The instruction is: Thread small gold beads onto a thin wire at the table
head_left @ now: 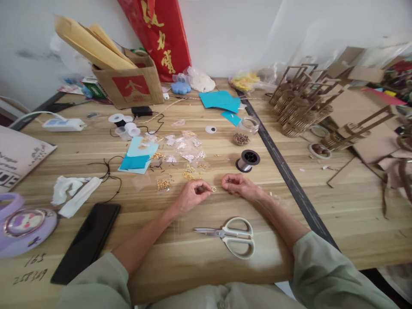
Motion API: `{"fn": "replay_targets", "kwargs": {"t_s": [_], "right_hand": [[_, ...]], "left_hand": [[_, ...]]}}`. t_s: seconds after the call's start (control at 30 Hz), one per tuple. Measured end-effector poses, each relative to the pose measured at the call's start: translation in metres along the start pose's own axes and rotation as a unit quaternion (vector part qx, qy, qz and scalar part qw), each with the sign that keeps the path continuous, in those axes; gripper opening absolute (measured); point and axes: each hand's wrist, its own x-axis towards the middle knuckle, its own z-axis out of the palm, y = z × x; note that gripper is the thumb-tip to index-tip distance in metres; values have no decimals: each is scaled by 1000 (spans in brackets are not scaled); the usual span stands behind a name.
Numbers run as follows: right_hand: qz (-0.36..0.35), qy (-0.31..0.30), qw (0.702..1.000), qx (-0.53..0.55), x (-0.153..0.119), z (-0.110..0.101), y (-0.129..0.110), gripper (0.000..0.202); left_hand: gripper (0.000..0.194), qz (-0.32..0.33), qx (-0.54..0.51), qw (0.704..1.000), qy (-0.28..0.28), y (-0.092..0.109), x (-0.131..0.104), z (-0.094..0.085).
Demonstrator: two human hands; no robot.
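Note:
Pinched between the thumb and fingertips of my left hand (195, 194) is a small gold ring (214, 189). My right hand (238, 185) is just to the right of it, fingers closed together; whatever they may hold is too small to make out. Scissors (225, 232) with pale handles lie below both hands, blades pointing left. Beyond my right hand stands a spool of thin wire (247, 161). Gold beads (164, 184) and small bags of silver pieces (188, 146) lie beyond and left of my left hand.
A black phone (86, 242) and a purple object (27, 225) are at the left. Blue sheets (137, 161) lie left of the bead bags. A cardboard box (130, 83) stands at the back left, a glass jar (242, 136) at the back centre, and small wooden baskets (294, 111) at the right.

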Motion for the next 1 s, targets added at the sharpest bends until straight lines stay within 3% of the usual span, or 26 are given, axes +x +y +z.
{"fn": "replay_targets", "kwargs": {"t_s": [0.3,0.7,1.0], "right_hand": [[10,-12,993,117,3,-6,9,33],[7,-16,990,139,4,-8,10,30],[-4,-21,989,147,5,-8,11,26]], "left_hand": [[13,-51,-41,998,-12,1,3,-7],[21,-63,8,997,-33,3,6,-29],[27,-74,34,993,-88,-1,8,-39]]}}
